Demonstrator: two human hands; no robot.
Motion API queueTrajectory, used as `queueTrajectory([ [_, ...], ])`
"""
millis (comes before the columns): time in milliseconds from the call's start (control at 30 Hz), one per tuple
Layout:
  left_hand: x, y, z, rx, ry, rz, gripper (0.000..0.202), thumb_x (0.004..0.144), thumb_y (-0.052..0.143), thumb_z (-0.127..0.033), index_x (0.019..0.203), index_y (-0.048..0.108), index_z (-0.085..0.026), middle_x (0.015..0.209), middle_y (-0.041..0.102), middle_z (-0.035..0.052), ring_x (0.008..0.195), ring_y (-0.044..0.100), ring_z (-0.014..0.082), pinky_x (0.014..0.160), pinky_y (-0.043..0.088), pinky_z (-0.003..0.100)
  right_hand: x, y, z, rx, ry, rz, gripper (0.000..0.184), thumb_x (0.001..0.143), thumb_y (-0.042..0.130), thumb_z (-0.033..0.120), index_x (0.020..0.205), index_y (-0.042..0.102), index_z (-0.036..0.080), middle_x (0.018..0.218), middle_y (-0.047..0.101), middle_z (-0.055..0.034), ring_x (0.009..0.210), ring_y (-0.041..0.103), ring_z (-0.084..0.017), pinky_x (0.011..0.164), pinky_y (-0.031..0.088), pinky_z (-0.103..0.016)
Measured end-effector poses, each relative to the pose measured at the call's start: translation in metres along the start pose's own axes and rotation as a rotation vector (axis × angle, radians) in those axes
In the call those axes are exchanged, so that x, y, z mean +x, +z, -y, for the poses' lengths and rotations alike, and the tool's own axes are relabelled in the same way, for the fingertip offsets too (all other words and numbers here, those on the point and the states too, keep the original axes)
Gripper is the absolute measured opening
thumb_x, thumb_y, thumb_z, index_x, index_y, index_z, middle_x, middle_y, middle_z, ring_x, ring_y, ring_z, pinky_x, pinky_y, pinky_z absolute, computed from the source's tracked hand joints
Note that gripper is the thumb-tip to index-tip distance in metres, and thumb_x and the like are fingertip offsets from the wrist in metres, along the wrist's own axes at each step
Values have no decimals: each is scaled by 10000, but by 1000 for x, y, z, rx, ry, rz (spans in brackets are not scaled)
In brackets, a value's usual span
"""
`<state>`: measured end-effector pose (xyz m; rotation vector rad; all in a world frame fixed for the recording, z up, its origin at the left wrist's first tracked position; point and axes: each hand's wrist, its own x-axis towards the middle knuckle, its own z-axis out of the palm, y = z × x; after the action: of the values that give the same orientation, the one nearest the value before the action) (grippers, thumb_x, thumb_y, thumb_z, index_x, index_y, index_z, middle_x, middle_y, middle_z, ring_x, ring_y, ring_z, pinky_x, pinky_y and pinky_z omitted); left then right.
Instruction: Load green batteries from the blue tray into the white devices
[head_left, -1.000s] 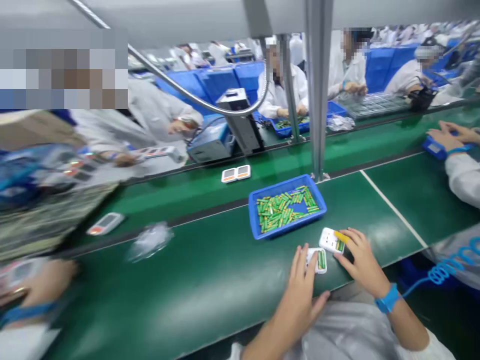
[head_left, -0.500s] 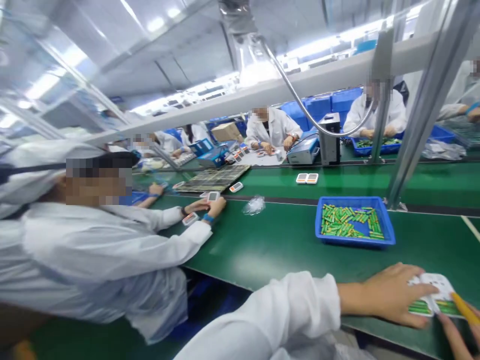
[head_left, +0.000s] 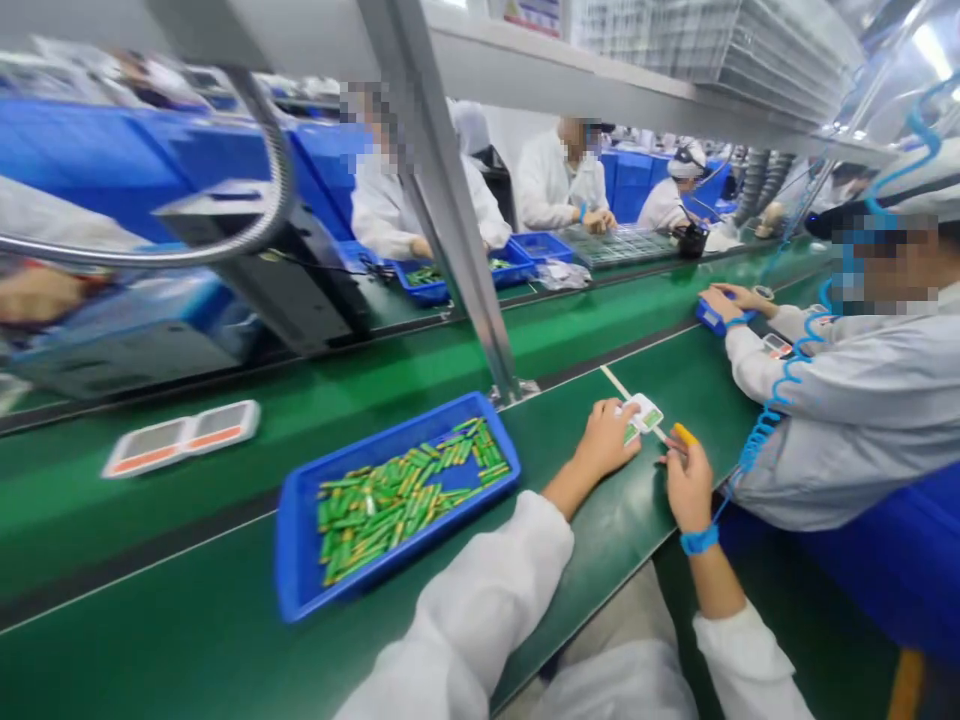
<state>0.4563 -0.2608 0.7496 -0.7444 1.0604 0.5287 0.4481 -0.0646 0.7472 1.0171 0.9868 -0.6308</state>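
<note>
My left hand (head_left: 604, 446) rests on the green belt (head_left: 187, 620) with its fingers lying over a small white device (head_left: 643, 415) that holds green batteries. My right hand (head_left: 686, 480), with a blue wrist strap (head_left: 699, 541), sits just right of that device and pinches a yellow object (head_left: 683, 435). A blue tray (head_left: 300, 585) of loose green batteries (head_left: 405, 495) lies to the left of my left arm.
A metal post (head_left: 457, 240) stands behind the tray. A pair of white-and-orange devices (head_left: 182, 438) lies on the far belt. A co-worker in white sits at my right, hands on a blue item (head_left: 712, 315). Other workers sit across the line.
My view has swung from left to right. My hands have slid the white device along the belt towards the right, away from the blue tray.
</note>
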Motion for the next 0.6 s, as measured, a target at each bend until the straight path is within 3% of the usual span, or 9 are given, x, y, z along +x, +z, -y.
queueTrajectory([
  [33, -23, 13, -18, -79, -65, 4, 595, 907, 711, -259, 1492, 599, -263, 1404, 567, 141, 1375, 473, 380, 1242, 406, 579, -30, -23, 10, -54, 45, 23, 539, 959, 606, 391, 1447, 663, 168, 1413, 717, -197, 1196, 747, -319, 877, 689, -473],
  [67, -29, 16, -27, -127, -77, 8, 579, 910, 708, -256, 1481, 607, -260, 1398, 569, 139, 1372, 473, 377, 1242, 408, 572, -47, -32, 21, -83, 64, 8, 535, 956, 614, 394, 1437, 661, 165, 1421, 710, -203, 1209, 743, -322, 876, 691, -472],
  [100, -23, 12, -26, -151, -48, 10, 561, 912, 710, -256, 1466, 620, -256, 1391, 573, 139, 1369, 476, 375, 1240, 411, 564, -56, -29, 30, -89, 65, -35, 528, 953, 622, 399, 1425, 661, 166, 1414, 711, -204, 1211, 742, -321, 876, 693, -471],
  [167, 2, -9, -9, -160, 65, 11, 534, 905, 730, -256, 1432, 648, -237, 1383, 583, 143, 1369, 485, 374, 1242, 412, 556, -58, 2, 43, -47, 44, -146, 510, 947, 629, 413, 1396, 663, 175, 1378, 722, -196, 1189, 745, -312, 878, 695, -468],
  [233, 19, -37, 12, -161, 158, 1, 565, 876, 781, -259, 1425, 655, -211, 1431, 576, 156, 1406, 473, 381, 1271, 385, 564, -55, 40, 55, 19, 36, -224, 503, 943, 632, 433, 1381, 657, 186, 1344, 730, -178, 1161, 748, -293, 881, 694, -457],
  [300, 15, -65, 30, -182, 181, -29, 629, 860, 822, -270, 1453, 635, -179, 1518, 545, 179, 1467, 438, 396, 1309, 339, 583, -59, 71, 66, 62, 58, -235, 509, 937, 642, 451, 1376, 651, 194, 1332, 732, -163, 1150, 744, -278, 886, 691, -442],
  [367, -5, -91, 42, -219, 153, -75, 608, 894, 802, -264, 1464, 623, -152, 1554, 541, 200, 1494, 434, 396, 1325, 321, 592, -68, 95, 78, 76, 92, -212, 518, 926, 652, 475, 1359, 657, 191, 1317, 740, -159, 1144, 742, -279, 888, 686, -440],
  [467, -40, -137, 49, -274, 89, -144, 389, 1000, 678, -234, 1383, 679, -167, 1435, 654, 176, 1398, 558, 347, 1272, 419, 559, -83, 121, 94, 59, 115, -138, 519, 907, 664, 522, 1298, 701, 182, 1244, 773, -158, 1106, 755, -301, 871, 677, -455],
  [600, -86, -224, 48, -355, 54, -250, 296, 1128, 564, -392, 1261, 754, -208, 1195, 768, 96, 1137, 715, 260, 1055, 599, 419, -95, 149, 112, -44, 55, 34, 554, 927, 674, 576, 1284, 751, 159, 1152, 819, -154, 1067, 771, -322, 874, 659, -462],
])
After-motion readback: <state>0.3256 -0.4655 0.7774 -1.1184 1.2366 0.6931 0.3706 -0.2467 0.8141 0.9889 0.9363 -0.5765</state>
